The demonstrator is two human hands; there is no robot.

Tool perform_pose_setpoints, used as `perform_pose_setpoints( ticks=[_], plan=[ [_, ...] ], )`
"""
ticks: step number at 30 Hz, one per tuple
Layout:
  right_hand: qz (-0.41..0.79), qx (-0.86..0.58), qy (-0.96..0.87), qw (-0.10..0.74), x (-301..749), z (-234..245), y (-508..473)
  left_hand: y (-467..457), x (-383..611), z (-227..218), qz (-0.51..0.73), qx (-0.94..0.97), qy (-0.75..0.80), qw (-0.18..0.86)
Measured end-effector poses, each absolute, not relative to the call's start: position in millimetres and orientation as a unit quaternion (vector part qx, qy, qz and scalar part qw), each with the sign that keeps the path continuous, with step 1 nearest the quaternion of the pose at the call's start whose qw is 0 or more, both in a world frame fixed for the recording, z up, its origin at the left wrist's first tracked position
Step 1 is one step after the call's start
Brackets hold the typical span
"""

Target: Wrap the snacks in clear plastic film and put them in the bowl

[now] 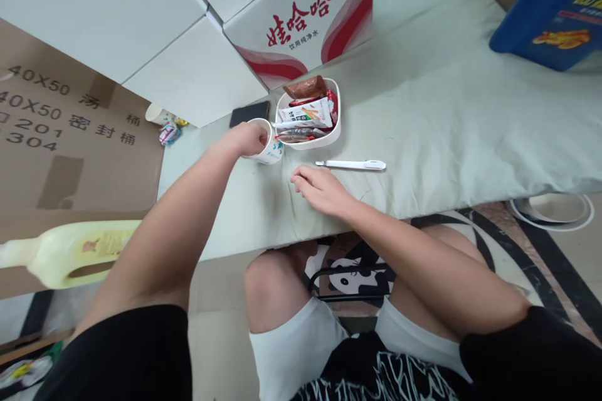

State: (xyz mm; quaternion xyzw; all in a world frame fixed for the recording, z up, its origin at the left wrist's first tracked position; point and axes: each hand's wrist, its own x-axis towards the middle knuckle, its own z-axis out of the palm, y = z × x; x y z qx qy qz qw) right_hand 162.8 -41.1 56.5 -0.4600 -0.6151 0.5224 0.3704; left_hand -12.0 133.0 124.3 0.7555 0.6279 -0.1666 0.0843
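Observation:
My left hand (pixel 249 139) reaches down over the rim of a white paper cup (pixel 274 151) with blue print. Its fingers are curled inside the cup, and their tips and anything between them are hidden. My right hand (pixel 320 187) rests on the pale cloth surface (pixel 423 137), loosely closed, with nothing visible in it. Just beyond it lies a slim white pen-like tool (pixel 352 165). Touching or close beside the cup is a white plastic basket (pixel 316 144), which holds several wrapped snack packets (pixel 308 113).
A dark phone-like slab (pixel 249 113) lies behind the cup. White cartons (pixel 301 18) with red print stand at the back. To the left are another paper cup (pixel 158 114), a crumpled wrapper (pixel 169 133), a brown carton (pixel 70 112) and a yellow bottle (pixel 89 250). A blue container (pixel 550 18) stands far right.

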Motion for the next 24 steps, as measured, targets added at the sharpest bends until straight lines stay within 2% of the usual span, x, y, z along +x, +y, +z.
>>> perform_pose_setpoints(
  ticks=[2,5,7,9,11,15,19,24],
  plan=[
    [0.513,-0.462,-0.627,0.361,160.4,55.8,-42.6,127.0,-14.1,128.2,-0.178,0.771,0.606,0.081],
    [0.48,-0.469,-0.657,0.344,155.1,53.4,-46.2,118.3,-34.8,136.8,-0.051,0.783,0.609,0.111],
    [0.452,-0.473,-0.682,0.327,148.9,50.2,-48.9,113.3,-60.4,139.5,0.053,0.771,0.63,0.074],
    [0.416,-0.472,-0.714,0.309,139.7,45.0,-50.9,107.3,-91.7,135.1,0.101,0.746,0.658,0.023],
    [0.373,-0.456,-0.753,0.293,128.3,38.1,-51.9,98.7,-124.4,121.9,0.084,0.72,0.689,0.004],
    [0.301,-0.41,-0.822,0.257,106.4,23.4,-52.8,76.4,-181.4,78.0,-0.004,0.693,0.72,0.035],
    [0.22,-0.411,-0.853,0.236,96.5,12.8,-56.4,66.3,-217.7,41.1,0.044,0.679,0.732,0.041],
    [0.136,-0.407,-0.872,0.236,94.1,8.2,-64.6,97.8,-239.9,29.4,0.095,0.646,0.756,0.034]
  ],
)
